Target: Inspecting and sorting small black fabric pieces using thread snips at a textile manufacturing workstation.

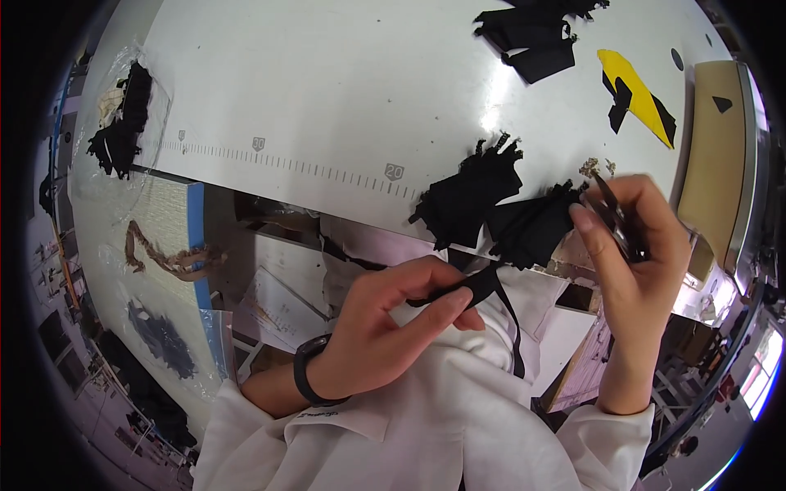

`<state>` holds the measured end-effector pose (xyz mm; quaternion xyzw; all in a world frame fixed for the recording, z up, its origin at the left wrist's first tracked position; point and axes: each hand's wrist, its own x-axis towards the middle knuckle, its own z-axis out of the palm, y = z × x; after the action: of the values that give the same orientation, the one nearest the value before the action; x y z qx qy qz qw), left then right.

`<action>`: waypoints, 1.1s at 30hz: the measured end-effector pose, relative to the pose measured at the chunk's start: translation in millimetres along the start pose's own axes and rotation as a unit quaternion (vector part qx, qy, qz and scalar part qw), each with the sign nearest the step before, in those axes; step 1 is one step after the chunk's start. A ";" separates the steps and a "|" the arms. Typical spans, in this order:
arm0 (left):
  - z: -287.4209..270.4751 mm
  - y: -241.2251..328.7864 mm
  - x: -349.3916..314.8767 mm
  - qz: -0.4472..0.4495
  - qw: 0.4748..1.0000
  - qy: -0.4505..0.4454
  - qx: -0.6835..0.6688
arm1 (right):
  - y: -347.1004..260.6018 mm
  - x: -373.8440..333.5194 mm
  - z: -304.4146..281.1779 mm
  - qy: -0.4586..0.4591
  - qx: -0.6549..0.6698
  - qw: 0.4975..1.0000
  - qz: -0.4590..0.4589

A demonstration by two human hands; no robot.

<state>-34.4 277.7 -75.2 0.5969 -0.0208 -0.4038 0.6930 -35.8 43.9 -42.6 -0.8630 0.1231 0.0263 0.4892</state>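
My left hand (385, 331) is closed, thumb against fingers, on a black fabric strip (483, 286) whose narrow tail hangs down in front of my white top. Farther right, my right hand (643, 254) is wrapped round a pair of small dark metal thread snips (612, 204), blades pointing up and away. Its thumb and fingertip are beside a stack of black fabric pieces (532, 225) at the table's front edge; whether they touch it I cannot tell. A second black stack (471, 196) with frayed ends lies just left of that one. My right palm hides part of the snips.
More black pieces (536, 53) lie at the far side of the white table (327, 90). A yellow-and-black piece (637, 94) is at the right, near a beige panel (712, 147). Small scraps (589, 167) sit by the snips. Clear plastic with black fabric (123, 123) lies far left.
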 end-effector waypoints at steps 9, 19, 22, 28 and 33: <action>2.3 -3.3 1.0 0.001 0.996 0.000 -0.091 | -18.2 -24.1 -5.2 0.010 -0.354 0.876 -0.327; 5.3 2.6 -1.3 0.009 0.999 -0.033 -0.032 | -16.2 -25.8 1.6 -0.048 -0.149 0.961 -0.228; 7.0 6.2 0.0 0.035 0.997 -0.063 -0.022 | -8.5 -24.7 -1.4 -0.165 -0.004 0.976 -0.144; -3.7 10.2 -1.8 0.004 0.998 -0.058 -0.009 | -11.3 -11.0 -7.9 -0.013 -0.001 0.998 -0.065; -1.0 -4.0 3.2 -0.002 0.997 -0.026 -0.073 | -11.8 -10.9 0.7 0.057 -0.132 0.988 -0.058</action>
<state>-33.8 276.8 -80.3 0.5345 -0.0081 -0.4207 0.7330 -43.5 52.4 -31.3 -0.9259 0.0956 -0.0358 0.3637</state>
